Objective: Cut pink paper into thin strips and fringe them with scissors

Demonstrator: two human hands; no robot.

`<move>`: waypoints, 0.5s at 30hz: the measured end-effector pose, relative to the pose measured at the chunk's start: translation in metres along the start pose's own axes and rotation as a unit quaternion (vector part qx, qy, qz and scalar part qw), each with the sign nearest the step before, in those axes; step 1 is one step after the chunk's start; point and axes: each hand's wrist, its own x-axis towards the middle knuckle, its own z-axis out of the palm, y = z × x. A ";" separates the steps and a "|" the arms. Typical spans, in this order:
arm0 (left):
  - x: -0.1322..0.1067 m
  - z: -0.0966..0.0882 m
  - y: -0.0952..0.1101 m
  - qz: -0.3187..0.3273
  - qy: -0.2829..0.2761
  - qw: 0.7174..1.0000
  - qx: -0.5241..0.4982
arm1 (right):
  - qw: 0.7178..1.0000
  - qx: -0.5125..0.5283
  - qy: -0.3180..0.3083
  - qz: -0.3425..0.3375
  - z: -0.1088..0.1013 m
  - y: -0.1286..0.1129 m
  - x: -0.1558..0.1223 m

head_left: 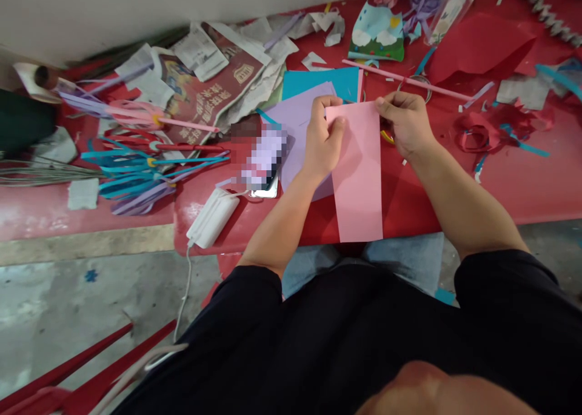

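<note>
A long rectangle of pink paper (pixel 358 179) hangs between my two hands, its lower end reaching the table's front edge. My left hand (pixel 325 136) grips the upper left corner, thumb on the near face and fingers behind. At the upper right corner, my right hand (pixel 404 121) pinches the paper between thumb and curled fingers. Purple paper sheets (pixel 295 130) lie beneath and beside my left hand. Behind them is a blue paper sheet (pixel 325 82). A thin pink stick (pixel 409 80) lies just beyond my right hand.
Paper-strip bundles in blue (pixel 131 175) and pink (pixel 140 113) lie left, near newspaper (pixel 213 94). A phone (pixel 264 188) and a white power strip (pixel 213 218) with a cord sit left of my left arm. Red paper (pixel 482 48) and scraps cover the right side of the red table (pixel 522 188).
</note>
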 end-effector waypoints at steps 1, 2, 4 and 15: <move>0.000 0.000 -0.001 -0.003 0.002 1.000 0.003 | 1.000 0.003 0.004 -0.005 0.001 0.000 0.000; 0.000 0.000 -0.003 -0.007 0.004 1.000 0.007 | 1.000 0.009 0.009 -0.012 0.002 0.001 0.000; 0.000 0.000 -0.005 -0.020 0.008 1.000 0.012 | 0.999 0.023 0.020 -0.023 0.003 0.002 0.000; 0.006 -0.004 -0.036 -0.026 -0.017 0.999 0.010 | 0.999 -0.051 -0.007 -0.017 0.005 0.005 -0.003</move>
